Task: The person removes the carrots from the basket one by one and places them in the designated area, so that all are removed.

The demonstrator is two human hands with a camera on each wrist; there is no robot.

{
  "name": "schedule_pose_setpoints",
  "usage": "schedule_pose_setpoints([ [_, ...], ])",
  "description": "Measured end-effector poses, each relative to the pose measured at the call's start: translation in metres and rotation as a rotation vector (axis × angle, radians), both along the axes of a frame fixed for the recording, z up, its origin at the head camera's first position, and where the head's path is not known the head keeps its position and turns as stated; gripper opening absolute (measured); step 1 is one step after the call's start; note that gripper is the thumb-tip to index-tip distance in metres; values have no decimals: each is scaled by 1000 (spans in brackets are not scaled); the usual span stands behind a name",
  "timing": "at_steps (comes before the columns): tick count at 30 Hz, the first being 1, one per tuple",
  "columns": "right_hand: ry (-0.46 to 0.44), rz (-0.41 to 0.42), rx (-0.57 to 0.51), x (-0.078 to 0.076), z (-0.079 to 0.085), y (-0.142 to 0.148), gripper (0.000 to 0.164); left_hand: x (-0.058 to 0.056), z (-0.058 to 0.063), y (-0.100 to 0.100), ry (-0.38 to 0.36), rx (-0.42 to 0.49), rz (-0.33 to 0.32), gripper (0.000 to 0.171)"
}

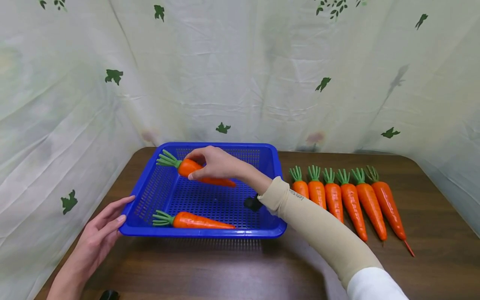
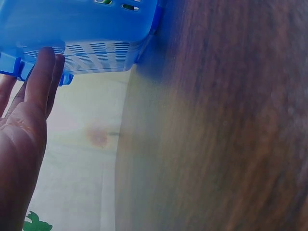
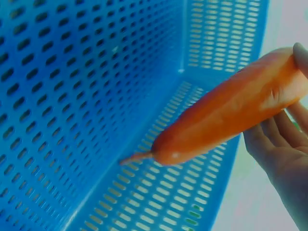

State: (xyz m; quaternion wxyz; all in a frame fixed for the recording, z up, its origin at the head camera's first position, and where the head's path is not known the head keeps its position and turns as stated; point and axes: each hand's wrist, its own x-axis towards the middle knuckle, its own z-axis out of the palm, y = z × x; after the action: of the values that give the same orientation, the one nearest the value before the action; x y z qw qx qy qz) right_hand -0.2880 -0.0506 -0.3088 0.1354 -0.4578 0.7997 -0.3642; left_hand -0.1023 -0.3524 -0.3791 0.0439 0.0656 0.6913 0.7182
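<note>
My right hand (image 1: 217, 163) pinches an orange carrot (image 1: 189, 167) by its thick part, above the inside of a blue basket (image 1: 275, 166). Green stalks on this carrot point left; its thin tip points right. In the right wrist view the same carrot (image 3: 226, 115) slants across the basket's slotted wall (image 3: 96, 96). A second carrot (image 1: 195, 220) lies in the basket along the near side. With fairly straight fingers, my left hand (image 1: 98, 234) touches the basket's left rim; in the left wrist view those fingers (image 2: 41, 79) rest against its outside.
Several more carrots (image 1: 350, 204) lie in a row on the brown wooden table (image 1: 442, 216), right of the basket, stalks toward the back. My right forearm crosses over the nearest ones. A pale leaf-patterned curtain (image 1: 243, 83) hangs behind. A small black object (image 1: 109, 295) shows at the front edge.
</note>
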Motion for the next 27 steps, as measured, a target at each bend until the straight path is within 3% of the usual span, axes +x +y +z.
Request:
schedule_pose_setpoints([
  [15,-60,-204,-169,25,12,23,44,2,1,1,32,25,-18,47],
  [27,-115,-256,-301,35,21,43,44,0,-1,0,38,53,-33,47],
])
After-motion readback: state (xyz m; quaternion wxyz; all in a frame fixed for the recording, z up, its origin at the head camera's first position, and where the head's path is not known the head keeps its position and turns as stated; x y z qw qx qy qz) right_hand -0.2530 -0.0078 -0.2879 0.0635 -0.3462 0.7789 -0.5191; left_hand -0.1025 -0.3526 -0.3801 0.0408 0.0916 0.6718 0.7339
